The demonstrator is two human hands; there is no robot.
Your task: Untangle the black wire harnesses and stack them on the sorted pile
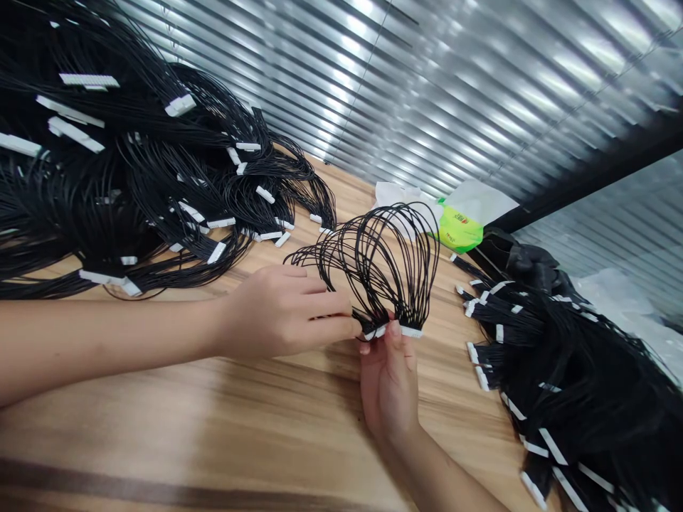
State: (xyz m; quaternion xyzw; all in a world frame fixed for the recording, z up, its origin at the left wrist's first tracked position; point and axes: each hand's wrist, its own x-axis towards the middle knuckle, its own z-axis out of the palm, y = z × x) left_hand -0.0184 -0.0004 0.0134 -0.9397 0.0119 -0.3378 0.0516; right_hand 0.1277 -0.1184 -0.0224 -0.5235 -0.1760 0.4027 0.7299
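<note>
Left hand (291,309) reaches palm-down to the harness (410,314) in upturned right hand (391,380).

Left fingers (335,328) beside right fingers (394,337)

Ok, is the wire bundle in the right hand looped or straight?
Looped: its black wires run from the white connectors in the right hand and bend round in wide curves.

It's one left hand (282,311), one right hand (393,380), one looped wire bundle (413,307) showing two white connectors (412,331)! Two black cable heaps (581,363), one green packet (459,230), one wooden counter (213,434)!
</note>
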